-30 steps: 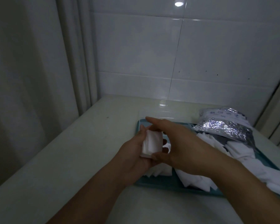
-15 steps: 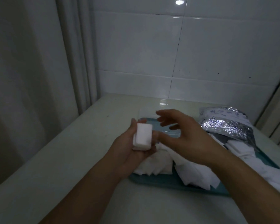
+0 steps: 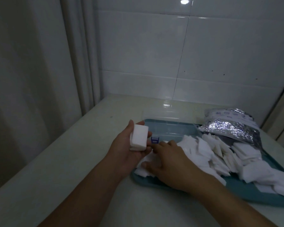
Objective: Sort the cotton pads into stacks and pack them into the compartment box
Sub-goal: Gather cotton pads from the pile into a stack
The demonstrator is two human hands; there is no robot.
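No readable text anywhere here. The one thing carrying print is the silver foil bag (image 3: 229,126) lying at the far right end of the teal tray (image 3: 170,181): its pale upper panel shows a row of small bluish marks and round logo-like shapes, and there is a looping dark blue design on the crinkled foil below, but the light is dim and the marks are too small and blurred to make out a letter, brand or number. The little purple clip (image 3: 155,139) on the clear box (image 3: 167,126) shows a pale patch, and nothing legible on it either.
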